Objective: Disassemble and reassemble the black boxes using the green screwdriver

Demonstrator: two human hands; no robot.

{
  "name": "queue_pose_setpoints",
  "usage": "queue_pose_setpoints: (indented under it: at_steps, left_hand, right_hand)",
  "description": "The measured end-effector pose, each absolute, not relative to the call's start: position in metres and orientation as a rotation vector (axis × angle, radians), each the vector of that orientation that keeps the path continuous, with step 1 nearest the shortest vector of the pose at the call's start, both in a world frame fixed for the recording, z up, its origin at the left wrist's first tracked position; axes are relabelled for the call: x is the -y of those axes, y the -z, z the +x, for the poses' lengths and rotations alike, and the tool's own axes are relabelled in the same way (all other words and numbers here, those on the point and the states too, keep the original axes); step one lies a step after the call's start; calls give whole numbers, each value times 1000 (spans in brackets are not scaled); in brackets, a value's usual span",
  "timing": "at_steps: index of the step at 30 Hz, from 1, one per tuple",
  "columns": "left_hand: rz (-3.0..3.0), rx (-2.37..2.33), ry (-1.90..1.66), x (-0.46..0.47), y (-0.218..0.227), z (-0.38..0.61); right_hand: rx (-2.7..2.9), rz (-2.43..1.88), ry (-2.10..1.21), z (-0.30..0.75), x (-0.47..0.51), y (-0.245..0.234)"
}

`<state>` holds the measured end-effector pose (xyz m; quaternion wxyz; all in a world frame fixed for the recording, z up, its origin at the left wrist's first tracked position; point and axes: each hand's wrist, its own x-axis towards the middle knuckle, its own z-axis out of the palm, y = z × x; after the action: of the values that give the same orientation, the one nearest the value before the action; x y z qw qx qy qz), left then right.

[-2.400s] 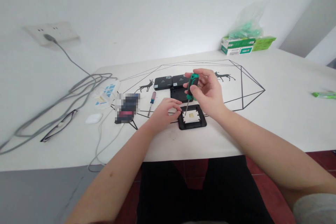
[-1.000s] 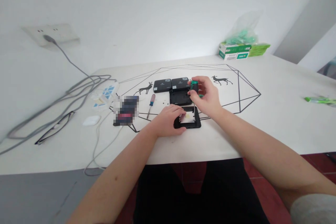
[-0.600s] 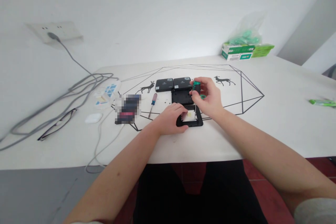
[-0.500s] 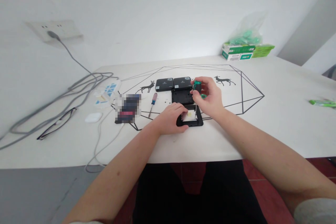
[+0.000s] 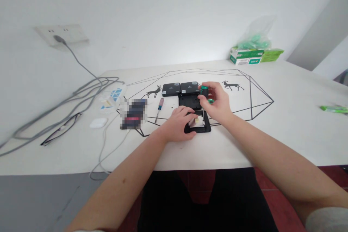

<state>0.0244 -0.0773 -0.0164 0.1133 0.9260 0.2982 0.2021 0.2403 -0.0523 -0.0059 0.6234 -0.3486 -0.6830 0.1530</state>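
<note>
An opened black casing (image 5: 208, 127) lies near the table's front, a pale board (image 5: 200, 121) with a yellowish patch inside it. My left hand (image 5: 178, 126) is closed around the casing's left side, fingers along its far edge and thumb at the near edge. Gripped by its green and black handle, a screwdriver (image 5: 203, 91) stands nearly upright in my right hand (image 5: 218, 100). Its shaft reaches down to the right side of the board; the tip is too small to make out. Just behind lies an open black cover (image 5: 189, 101), partly hidden by my fingers.
Two closed black boxes (image 5: 171, 89) sit side by side further back. Left of my hand are another screwdriver (image 5: 160, 108), small dark bits (image 5: 172, 107), a blurred phone (image 5: 133, 114), glasses (image 5: 61, 129) and grey cables (image 5: 81, 106). Green-white boxes (image 5: 246, 53) stand at the back right.
The whole view has shifted slightly. Both hands keep their places at the casing, with the screwdriver still upright over the board's right side.
</note>
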Motion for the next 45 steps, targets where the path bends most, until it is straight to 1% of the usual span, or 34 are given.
queue_pose_setpoints:
  at_steps: [3,7,13,17,19,21,25,28,34,37,40,43,45]
  left_hand:
    - [2758,-898,-582,77,21,27]
    - [2758,-882,-475,73,25,29]
    - [2718,-905,-411,69,27,29]
    - [2692,-922,-402,67,28,29]
    - [2674,-930,-415,66,29,29]
    - [2661,-941,-420,66,30,29]
    - [2656,-962,-386,67,28,30]
    - [2667,-986,-367,70,26,31]
    - [2734,-1025,-338,71,23,31]
    - [2776,-969,-275,64,15,30]
    - [2807,-818,-247,54,7,31]
    - [2802,-758,-321,47,4,34]
    - [2805,-738,-359,45,4,36]
  right_hand:
    - [1598,-728,-361,241,53,0]
    - [1547,-665,-379,241,51,-8]
    - [1489,-651,-559,241,53,-12]
    - [1481,-622,-764,242,55,-11]
    - [1473,-598,-817,242,55,-11]
    - [1497,-599,-741,243,54,-11]
    - [1567,-623,-455,248,49,-14]
    - [1562,-600,-362,250,48,-15]
    - [1429,-699,-446,243,54,-15]
    - [1432,-761,-473,240,58,-14]
    - [1428,-703,-479,239,59,-11]
    - [1475,-614,-508,242,58,-7]
    - [1526,-600,-467,243,57,-6]
